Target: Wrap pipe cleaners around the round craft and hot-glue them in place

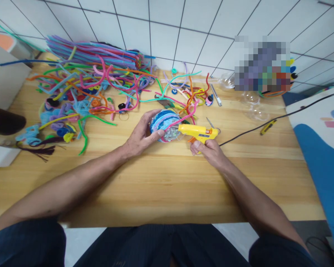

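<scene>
While my left hand cups pipe-cleaner ball, fingers wrapped round it, right hand grips yellow glue gun, nozzle touching ball; loose pipe cleaners on wood surface.

Craft table, heaped pipe cleaners

Wood table w/ pipe cleaners

Pixelated patch over wall items; glue gun nozzle hidden behind wrapped ball
</scene>
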A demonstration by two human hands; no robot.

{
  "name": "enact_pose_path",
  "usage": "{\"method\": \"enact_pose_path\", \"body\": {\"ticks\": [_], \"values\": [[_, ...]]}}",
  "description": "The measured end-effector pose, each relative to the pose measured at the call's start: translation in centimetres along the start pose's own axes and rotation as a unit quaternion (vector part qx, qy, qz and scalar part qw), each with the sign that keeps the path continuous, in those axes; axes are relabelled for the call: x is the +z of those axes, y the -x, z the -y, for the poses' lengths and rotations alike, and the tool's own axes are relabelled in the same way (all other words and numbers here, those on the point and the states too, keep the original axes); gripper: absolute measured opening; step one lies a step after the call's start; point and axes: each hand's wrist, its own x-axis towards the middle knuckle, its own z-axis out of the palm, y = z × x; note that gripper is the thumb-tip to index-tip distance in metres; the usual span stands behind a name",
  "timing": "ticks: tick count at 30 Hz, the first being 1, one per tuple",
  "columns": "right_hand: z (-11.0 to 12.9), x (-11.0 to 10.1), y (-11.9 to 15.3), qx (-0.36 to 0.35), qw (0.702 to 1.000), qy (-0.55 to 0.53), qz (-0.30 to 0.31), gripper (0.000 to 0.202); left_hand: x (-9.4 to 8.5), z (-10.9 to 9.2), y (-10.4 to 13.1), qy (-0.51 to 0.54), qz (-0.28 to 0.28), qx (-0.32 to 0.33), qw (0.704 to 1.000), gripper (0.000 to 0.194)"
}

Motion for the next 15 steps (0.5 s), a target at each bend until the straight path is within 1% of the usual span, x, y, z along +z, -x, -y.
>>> {"method": "enact_pose_path", "body": {"ticks": [3,7,11,15], "values": [[0.5,-0.1,0.3,-0.003,0.999,0.052,-0.008,0.074,0.0,0.1,0.0,-0.002,0.001,0.008,1.000,0.074],[1.0,0.1,0.9,0.011,0.994,0.111,-0.022,0.076,0.0,0.2,0.1,-0.007,-0.001,0.013,1.000,0.074],[1.4,0.5,1.1,0.008,0.991,0.133,-0.035,0.071,-0.1,0.2,0.1,-0.014,0.002,0.008,1.000,0.075],[1.5,0.4,1.0,0.004,0.990,0.133,-0.047,0.069,0.0,0.2,0.1,-0.007,-0.001,0.008,1.000,0.074]]}}
